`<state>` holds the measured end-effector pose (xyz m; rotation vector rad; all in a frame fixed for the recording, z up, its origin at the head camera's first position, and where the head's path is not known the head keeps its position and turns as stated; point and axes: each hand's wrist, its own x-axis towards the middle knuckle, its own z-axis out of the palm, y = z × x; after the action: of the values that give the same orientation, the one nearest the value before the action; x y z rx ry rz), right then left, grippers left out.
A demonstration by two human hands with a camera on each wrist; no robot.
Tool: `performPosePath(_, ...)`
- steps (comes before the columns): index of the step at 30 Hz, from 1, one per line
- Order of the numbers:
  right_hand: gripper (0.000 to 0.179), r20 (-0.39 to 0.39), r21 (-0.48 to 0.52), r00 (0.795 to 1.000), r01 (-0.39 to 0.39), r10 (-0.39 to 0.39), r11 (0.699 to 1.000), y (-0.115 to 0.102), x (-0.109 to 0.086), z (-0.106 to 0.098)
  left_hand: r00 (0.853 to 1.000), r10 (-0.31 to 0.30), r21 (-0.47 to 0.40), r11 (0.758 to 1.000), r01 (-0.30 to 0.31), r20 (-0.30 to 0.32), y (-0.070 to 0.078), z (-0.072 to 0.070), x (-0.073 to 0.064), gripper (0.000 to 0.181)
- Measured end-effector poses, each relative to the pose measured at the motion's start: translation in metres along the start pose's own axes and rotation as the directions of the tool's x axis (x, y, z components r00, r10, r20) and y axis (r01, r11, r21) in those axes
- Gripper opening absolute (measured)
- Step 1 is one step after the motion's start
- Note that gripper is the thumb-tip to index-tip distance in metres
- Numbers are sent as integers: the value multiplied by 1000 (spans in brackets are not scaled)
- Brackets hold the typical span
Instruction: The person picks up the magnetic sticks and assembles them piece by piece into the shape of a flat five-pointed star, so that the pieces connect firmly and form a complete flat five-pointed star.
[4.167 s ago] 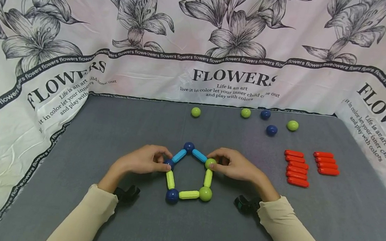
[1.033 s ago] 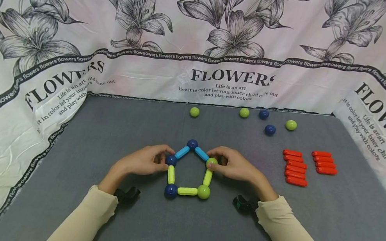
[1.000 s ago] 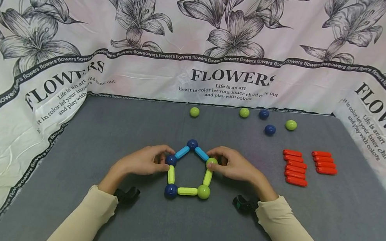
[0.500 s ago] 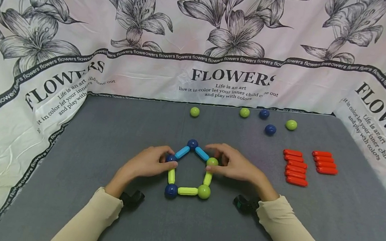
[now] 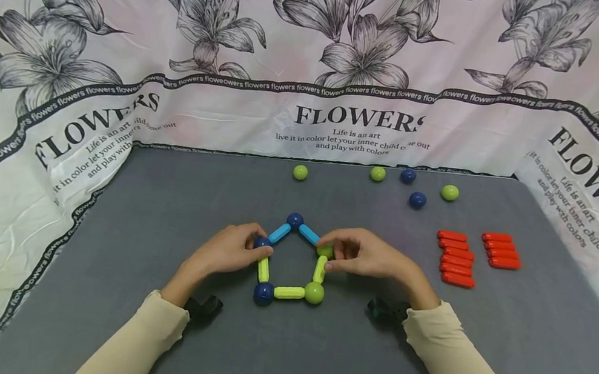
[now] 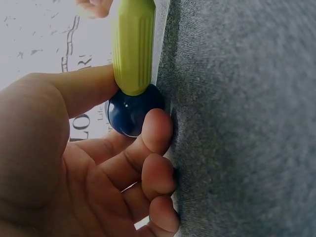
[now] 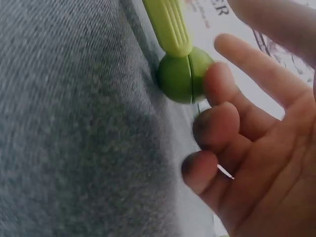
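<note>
A five-sided ring of magnetic balls and sticks lies on the grey cloth, with a blue ball [image 5: 295, 220] at its far corner. My left hand [image 5: 230, 248] holds the blue ball [image 6: 129, 112] at the ring's left corner, thumb on one side and fingertips on the other. A yellow-green stick [image 6: 133, 47] runs from that ball. My right hand [image 5: 366, 254] is at the green ball [image 7: 180, 79] of the right corner; a fingertip touches or nearly touches the ball, while thumb and forefinger stand apart from it. Two light-blue sticks, one a blue stick [image 5: 279, 233], form the far sides.
Red sticks [image 5: 457, 261] lie in two columns to the right, the second with a red stick [image 5: 503, 246]. Along the back are loose green balls [image 5: 377, 173] and blue balls [image 5: 417, 200]. A flower-printed cloth [image 5: 219, 114] hangs behind the table.
Over the last seconds the ring has become more even and shifted slightly. Just now my right fingers have loosened from the green ball, and my left thumb has moved across the left blue ball.
</note>
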<state>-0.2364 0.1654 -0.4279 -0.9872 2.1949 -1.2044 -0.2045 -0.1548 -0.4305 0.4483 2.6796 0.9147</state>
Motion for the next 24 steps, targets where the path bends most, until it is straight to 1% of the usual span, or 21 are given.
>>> performPosePath(2,46,67,-5,998,-1,1,1000,-2,0,1,1000,-3,-2,1000,3,-3,0,0,0,39)
performPosePath(4,49,114,-5,993,-1,2,1000,-4,0,2,1000,-5,-3,1000,5,-3,0,0,0,39)
performPosePath(6,49,130,1,991,5,-5,1000,-4,1,3,1000,-9,-3,1000,9,-2,0,0,0,40)
performPosePath(7,47,120,3,993,10,-11,1000,-4,1,4,1000,-12,-1,1000,12,-1,0,0,0,40)
performPosePath(8,45,95,8,995,14,-15,1000,-2,1,4,1000,-14,3,1000,15,-1,0,0,0,40)
performPosePath(10,40,6,5,1000,26,-26,1000,1,1,4,1000,-18,29,999,18,-22,1,0,0,41)
performPosePath(11,38,-50,-6,998,31,-31,999,4,2,5,999,-19,51,999,21,-44,3,1,0,43)
performPosePath(13,37,-160,-46,986,30,-37,998,7,2,5,995,-3,111,994,15,-104,7,2,-2,48)
performPosePath(15,39,-229,-89,973,19,-39,996,11,2,6,984,42,193,981,-8,-176,14,4,-4,53)
performPosePath(16,41,-243,-109,969,8,-34,994,12,2,7,976,78,233,972,-29,-205,19,6,-5,55)
performPosePath(18,43,-236,-123,971,-6,-23,992,14,2,8,960,163,296,951,-90,-230,29,10,-8,54)
performPosePath(20,43,-220,-118,976,-18,-8,993,14,3,10,948,235,344,927,-151,-217,40,18,-12,50)
performPosePath(21,43,-214,-115,977,-25,0,993,14,4,10,945,260,355,918,-178,-199,45,23,-14,49)
performPosePath(22,42,-211,-112,978,-31,7,993,14,4,11,943,280,368,908,-199,-180,50,29,-16,48)
performPosePath(24,40,-213,-114,977,-37,12,993,13,5,12,944,298,392,893,-223,-143,58,41,-19,49)
